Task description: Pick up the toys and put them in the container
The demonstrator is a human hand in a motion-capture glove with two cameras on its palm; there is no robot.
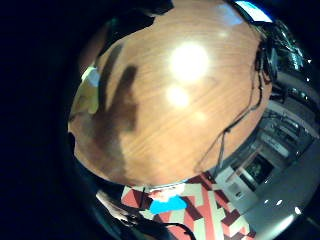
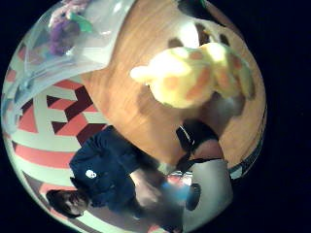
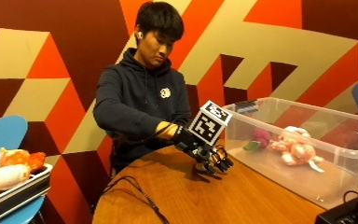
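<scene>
My gloved right hand [image 3: 209, 156] hovers just above the wooden table [image 3: 185, 196], close to the near end of the clear plastic container [image 3: 353, 158]. Its fingers hang down, loosely curled, and I see nothing between them. In the thumb side palm view a yellow plush toy with orange spots [image 2: 194, 80] lies on the table near the palm. That toy is hidden in the outside view. A pink plush [image 3: 295, 147] and a purple toy with a green part [image 3: 259, 138] lie inside the container [image 2: 102, 29].
A black cable [image 3: 139, 191] runs across the table's near left part. A black device [image 3: 353, 212] sits at the table's front right corner. To the far left, a tray [image 3: 11, 193] holds several more plush toys on a blue chair.
</scene>
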